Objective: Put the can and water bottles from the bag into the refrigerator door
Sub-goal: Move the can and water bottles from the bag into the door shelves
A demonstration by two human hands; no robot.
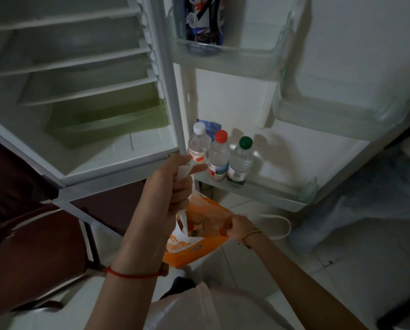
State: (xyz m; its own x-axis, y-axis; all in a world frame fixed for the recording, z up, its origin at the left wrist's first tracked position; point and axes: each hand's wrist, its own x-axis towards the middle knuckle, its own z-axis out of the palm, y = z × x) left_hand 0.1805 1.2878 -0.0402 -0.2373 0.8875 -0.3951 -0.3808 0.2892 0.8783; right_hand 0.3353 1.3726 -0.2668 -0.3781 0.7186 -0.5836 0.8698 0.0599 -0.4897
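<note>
Holding the bag point(194, 252) open at 6 o'clock, the left hand point(173, 186) grips its white handle and the right hand point(237, 228) clutches its rim. Can point(205, 20) at 12 and three bottles point(219, 158) at center already stand in the door point(235, 96); task looks nearly done, bag contents unclear.

Three bottles point(198, 145) point(219, 156) point(240, 160), one can point(205, 20), one bag point(194, 248)

Clear, glossy plastic in the water bottles point(219, 158), with smooth plastic caps point(221, 136). Glossy printed metal on the can point(205, 20). Translucent, smooth plastic along the door shelf point(258, 190). Matt orange bag point(192, 251), slightly crumpled. Pale, glossy floor tiles point(342, 282).
</note>
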